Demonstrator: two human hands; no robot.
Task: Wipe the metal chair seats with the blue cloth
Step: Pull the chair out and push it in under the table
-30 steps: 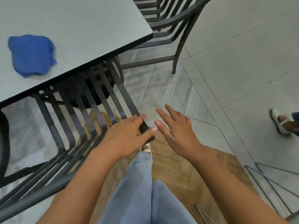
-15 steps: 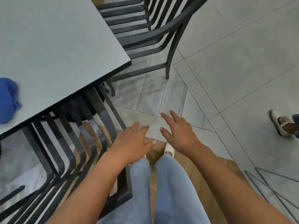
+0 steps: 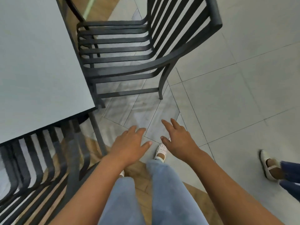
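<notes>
Two dark metal slatted chairs stand at the grey table. One chair is ahead, its seat partly tucked under the table's right edge. The other chair is at my lower left, its seat under the table's near edge. My left hand hovers flat and empty over the floor, just right of that near chair. My right hand hovers beside it, fingers spread, holding nothing. The blue cloth is out of view.
Grey floor tiles stretch to the right; wooden herringbone floor lies under my feet. Another person's foot in a white shoe stands at the right edge. My own white shoe shows between my hands.
My left hand has come off the near chair's back. The view has swung right and forward: the blue cloth has left the frame and the far chair now fills the top.
</notes>
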